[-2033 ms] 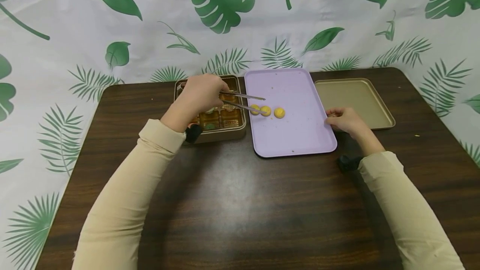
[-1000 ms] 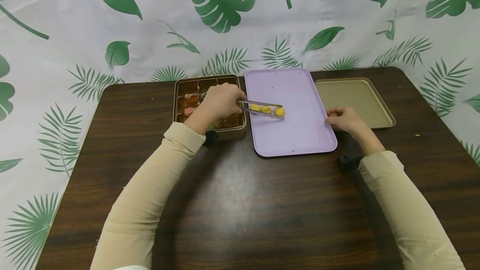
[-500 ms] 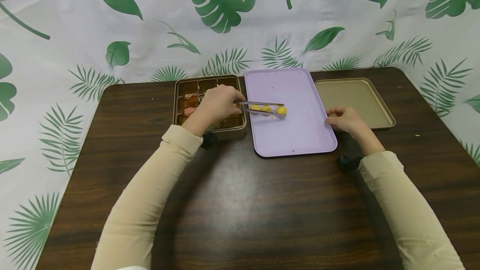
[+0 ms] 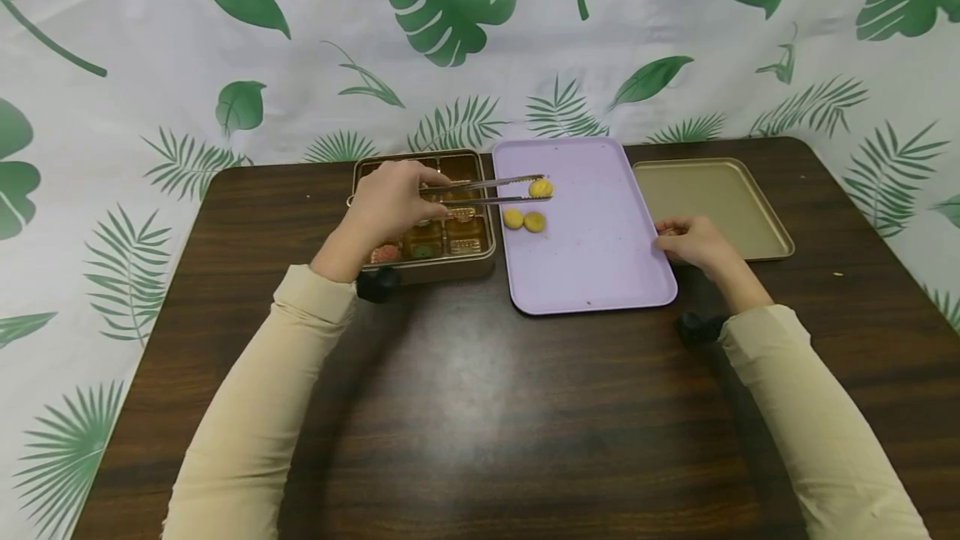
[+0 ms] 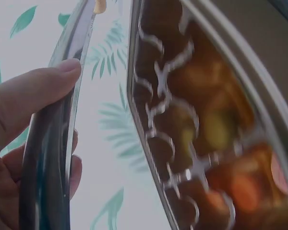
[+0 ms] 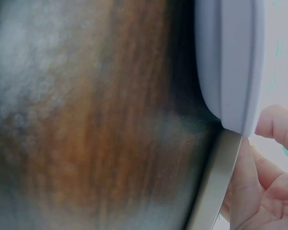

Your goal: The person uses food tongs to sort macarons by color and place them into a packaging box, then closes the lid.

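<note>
My left hand (image 4: 393, 200) grips metal tongs (image 4: 487, 200) by the handle end, thumb on one arm and fingers on the other. At their tips, raised over the lavender tray (image 4: 592, 273), is a small round yellow cake (image 4: 541, 188). On the tray's left side lie two more yellow cakes, a left one (image 4: 513, 218) and a right one (image 4: 535, 222), close together. The right hand (image 4: 693, 240) pinches the tray's right edge between thumb and fingers. Below the left hand stands a gold tin (image 4: 480, 259) with a brown divided insert; the hand hides part of it.
A flat gold tray or lid (image 4: 712, 207) lies right of the lavender tray, partly beneath its edge. Some compartments of the tin hold red, pink and green pieces. A leaf-patterned cloth (image 4: 300, 48) hangs behind the dark wooden table (image 4: 480, 423).
The tongs have closed around the rightmost yellow cake and carried it up and left, off the row. My left hand has drawn back leftward over the tin. The right hand stays put.
</note>
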{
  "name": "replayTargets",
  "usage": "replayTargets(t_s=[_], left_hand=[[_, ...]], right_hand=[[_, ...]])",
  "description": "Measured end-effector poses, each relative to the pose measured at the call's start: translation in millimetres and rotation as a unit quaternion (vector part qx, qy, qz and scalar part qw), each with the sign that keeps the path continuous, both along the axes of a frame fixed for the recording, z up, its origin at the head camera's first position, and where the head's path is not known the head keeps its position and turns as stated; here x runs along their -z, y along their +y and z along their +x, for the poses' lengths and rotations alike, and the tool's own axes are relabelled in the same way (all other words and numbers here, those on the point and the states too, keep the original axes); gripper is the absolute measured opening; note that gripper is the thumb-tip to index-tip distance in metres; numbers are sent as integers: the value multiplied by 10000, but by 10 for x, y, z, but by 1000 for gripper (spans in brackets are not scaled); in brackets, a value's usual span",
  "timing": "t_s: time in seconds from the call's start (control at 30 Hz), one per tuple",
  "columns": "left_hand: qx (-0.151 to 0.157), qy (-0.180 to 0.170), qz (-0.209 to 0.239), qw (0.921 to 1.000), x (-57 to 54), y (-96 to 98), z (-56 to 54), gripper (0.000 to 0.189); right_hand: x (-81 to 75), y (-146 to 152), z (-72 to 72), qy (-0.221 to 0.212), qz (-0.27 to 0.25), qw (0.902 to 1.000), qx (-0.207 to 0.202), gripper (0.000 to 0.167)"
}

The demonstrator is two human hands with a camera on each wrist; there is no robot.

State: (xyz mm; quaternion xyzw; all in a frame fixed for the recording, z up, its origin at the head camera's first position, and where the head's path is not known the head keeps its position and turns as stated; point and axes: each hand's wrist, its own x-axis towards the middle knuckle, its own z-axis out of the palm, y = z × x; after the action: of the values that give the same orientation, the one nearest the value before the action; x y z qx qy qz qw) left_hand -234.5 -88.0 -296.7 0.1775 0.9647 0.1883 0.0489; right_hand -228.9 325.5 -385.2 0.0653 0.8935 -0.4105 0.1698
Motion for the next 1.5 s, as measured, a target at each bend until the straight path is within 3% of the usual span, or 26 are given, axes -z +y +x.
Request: replayTargets(t_s=[0.4,0.7,1.2,1.5], left_hand=[[-852,-45,394,9956,-15,-535,28,39],[-1136,-192,160,9932,71,-685,24,40],[-1116,-255,16,9934,110,-709,-14,44],[-862,-114,97,9962,67,-613,-15,44]], right_hand=[[14,24,19,-126,-55,9999,45,47],[17,12,24,-99,6,9999,14,47],[33,19,3,-18,-9,10000,21,47],[25,17,-13,-34,-40,10000,16,48]])
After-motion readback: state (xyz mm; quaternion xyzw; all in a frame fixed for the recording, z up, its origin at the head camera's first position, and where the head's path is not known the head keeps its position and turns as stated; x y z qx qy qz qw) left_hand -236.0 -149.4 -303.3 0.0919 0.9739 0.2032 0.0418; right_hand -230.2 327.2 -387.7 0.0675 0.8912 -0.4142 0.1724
